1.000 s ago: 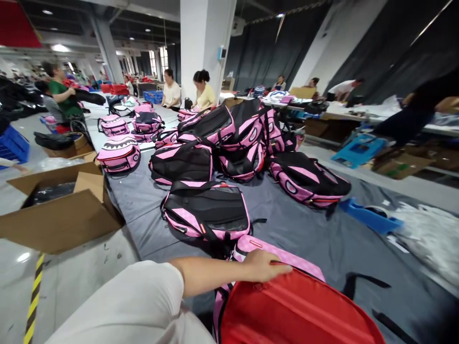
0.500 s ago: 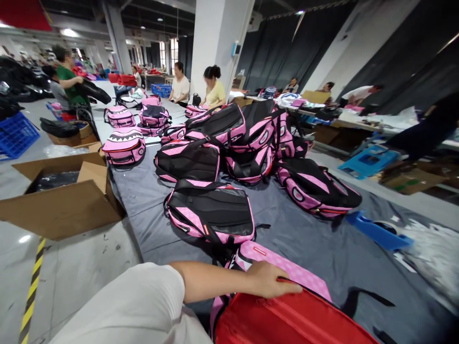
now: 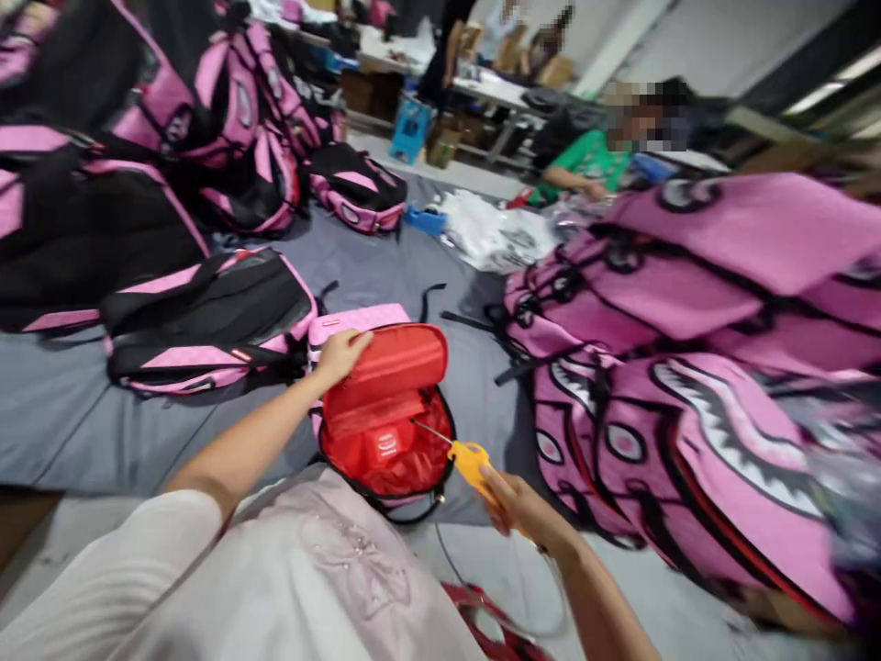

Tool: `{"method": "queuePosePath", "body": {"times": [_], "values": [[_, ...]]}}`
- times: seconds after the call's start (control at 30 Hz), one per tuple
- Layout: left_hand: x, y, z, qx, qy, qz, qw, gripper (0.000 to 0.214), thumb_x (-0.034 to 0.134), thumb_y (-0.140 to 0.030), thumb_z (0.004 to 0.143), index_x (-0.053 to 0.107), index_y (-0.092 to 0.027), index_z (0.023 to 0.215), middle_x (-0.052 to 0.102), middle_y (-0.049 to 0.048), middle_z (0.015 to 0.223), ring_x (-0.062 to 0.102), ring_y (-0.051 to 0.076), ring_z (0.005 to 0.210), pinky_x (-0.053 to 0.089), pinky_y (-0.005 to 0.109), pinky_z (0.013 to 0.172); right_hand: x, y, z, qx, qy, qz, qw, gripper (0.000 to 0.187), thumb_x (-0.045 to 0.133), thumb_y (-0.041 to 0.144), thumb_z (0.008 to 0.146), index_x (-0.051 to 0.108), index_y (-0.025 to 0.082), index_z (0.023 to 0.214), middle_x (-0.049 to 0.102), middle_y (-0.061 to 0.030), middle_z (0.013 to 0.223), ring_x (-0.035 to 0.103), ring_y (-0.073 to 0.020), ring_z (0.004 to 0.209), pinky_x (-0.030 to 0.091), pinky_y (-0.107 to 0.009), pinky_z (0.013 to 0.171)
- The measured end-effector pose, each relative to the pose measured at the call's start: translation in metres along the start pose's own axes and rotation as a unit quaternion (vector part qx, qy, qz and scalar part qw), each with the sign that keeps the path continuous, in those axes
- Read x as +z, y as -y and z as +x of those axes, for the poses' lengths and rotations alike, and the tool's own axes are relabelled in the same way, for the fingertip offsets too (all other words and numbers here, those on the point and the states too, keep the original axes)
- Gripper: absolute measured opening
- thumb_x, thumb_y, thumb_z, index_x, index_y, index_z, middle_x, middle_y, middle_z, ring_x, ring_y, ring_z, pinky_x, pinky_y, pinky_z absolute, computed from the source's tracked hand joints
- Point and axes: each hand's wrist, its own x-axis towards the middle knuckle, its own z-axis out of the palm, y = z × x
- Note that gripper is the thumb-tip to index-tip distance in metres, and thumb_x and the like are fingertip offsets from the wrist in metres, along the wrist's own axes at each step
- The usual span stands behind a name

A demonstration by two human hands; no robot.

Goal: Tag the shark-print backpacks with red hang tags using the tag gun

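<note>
A pink backpack lies unzipped before me, its red lining showing and a white printed label inside. My left hand grips the edge of its raised red-lined front flap. In my right hand is a yellow tool with a long thin metal tip, looking like an air blow gun. Its tip points into the bag's opening. A thin cord or hose hangs below this hand, but where it joins is unclear. Another backpack, black back panel up, lies just left of the open one.
Pink and black backpacks are heaped on the left of the grey-covered table. A tall stack of pink shark-mouth bags stands on the right. Clear plastic bags and a blue tape dispenser lie farther back. A person in green sits beyond.
My view has swung right and down. The flap is lifted higher, held by my left hand. My right hand has come into view with the yellow tool at the open bag.
</note>
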Motion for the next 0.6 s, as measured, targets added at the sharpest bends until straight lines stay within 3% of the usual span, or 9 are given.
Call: {"method": "queuePosePath", "body": {"times": [0.1,0.23,0.3,0.37,0.43,0.47,0.5,0.53,0.6], "values": [[-0.004,-0.004,-0.006,0.015,0.000,0.023,1.000,0.041,0.047,-0.049,0.089,0.049,-0.018,0.062,0.046,-0.0038,0.058,0.042,0.012,0.060,0.026,0.026,0.061,0.011,0.000,-0.007,-0.054,-0.009,0.120,0.991,0.070,0.050,0.087,0.073,0.058,0.018,0.077,0.039,0.0066,0.047,0.040,-0.0106,0.037,0.032,-0.025,0.043],[-0.005,-0.020,-0.043,0.059,0.023,0.071,0.995,0.041,0.044,-0.050,0.091,0.055,-0.018,0.068,0.054,-0.0011,0.064,0.050,0.014,0.064,0.031,0.026,0.064,0.030,-0.017,-0.011,-0.043,-0.063,0.202,0.976,0.068,0.055,0.086,0.072,0.055,0.018,0.074,0.032,0.0098,0.047,0.030,-0.0067,0.036,0.028,-0.023,0.040],[0.003,-0.026,-0.073,0.099,0.086,0.121,0.984,0.041,0.043,-0.051,0.092,0.062,-0.019,0.075,0.062,0.0023,0.070,0.056,0.017,0.070,0.036,0.028,0.069,0.036,-0.032,-0.014,-0.030,-0.093,0.193,0.976,0.065,0.054,0.084,0.073,0.052,0.019,0.070,0.034,0.0088,0.045,0.030,-0.0073,0.035,0.027,-0.023,0.039],[0.012,-0.025,-0.107,0.160,0.199,0.167,0.952,0.042,0.044,-0.053,0.091,0.066,-0.020,0.079,0.066,0.0057,0.076,0.060,0.021,0.075,0.041,0.031,0.074,0.037,-0.045,-0.016,-0.020,-0.143,0.172,0.975,0.058,0.054,0.078,0.079,0.049,0.020,0.069,0.039,0.0065,0.043,0.035,-0.0092,0.035,0.028,-0.024,0.040],[0.017,-0.011,-0.136,0.209,0.320,0.175,0.907,0.040,0.050,-0.057,0.088,0.070,-0.022,0.090,0.070,0.0074,0.087,0.064,0.026,0.085,0.046,0.035,0.082,0.035,-0.055,-0.014,-0.017,-0.206,0.175,0.963,0.049,0.052,0.067,0.087,0.050,0.021,0.072,0.046,0.0041,0.044,0.043,-0.0118,0.037,0.031,-0.024,0.043],[0.018,0.001,-0.146,0.214,0.354,0.160,0.896,0.040,0.053,-0.057,0.087,0.070,-0.024,0.102,0.072,0.0075,0.100,0.065,0.027,0.095,0.048,0.037,0.088,0.034,-0.058,-0.011,-0.022,-0.232,0.191,0.953,0.044,0.052,0.062,0.090,0.051,0.020,0.075,0.050,0.0027,0.046,0.047,-0.0130,0.040,0.034,-0.024,0.045],[0.017,0.016,-0.151,0.206,0.357,0.141,0.900,0.046,0.053,-0.057,0.086,0.067,-0.026,0.116,0.070,0.0076,0.116,0.064,0.028,0.108,0.049,0.037,0.095,0.033,-0.061,-0.007,-0.029,-0.252,0.214,0.943,0.039,0.054,0.057,0.091,0.052,0.020,0.077,0.054,0.0016,0.049,0.051,-0.0138,0.043,0.036,-0.024,0.047],[0.014,0.032,-0.153,0.184,0.322,0.126,0.920,0.054,0.052,-0.058,0.086,0.061,-0.026,0.129,0.065,0.0086,0.130,0.060,0.029,0.120,0.047,0.039,0.102,0.032,-0.064,-0.001,-0.030,-0.266,0.241,0.933,0.035,0.058,0.052,0.091,0.054,0.020,0.078,0.057,0.0009,0.052,0.054,-0.0140,0.046,0.038,-0.023,0.049],[0.006,0.067,-0.147,0.110,0.173,0.126,0.971,0.071,0.047,-0.062,0.086,0.047,-0.021,0.144,0.053,0.0132,0.146,0.050,0.031,0.136,0.041,0.044,0.113,0.032,-0.067,0.018,-0.014,-0.279,0.296,0.913,0.027,0.069,0.041,0.086,0.056,0.019,0.077,0.060,0.0005,0.057,0.056,-0.0134,0.050,0.040,-0.023,0.052]]}}
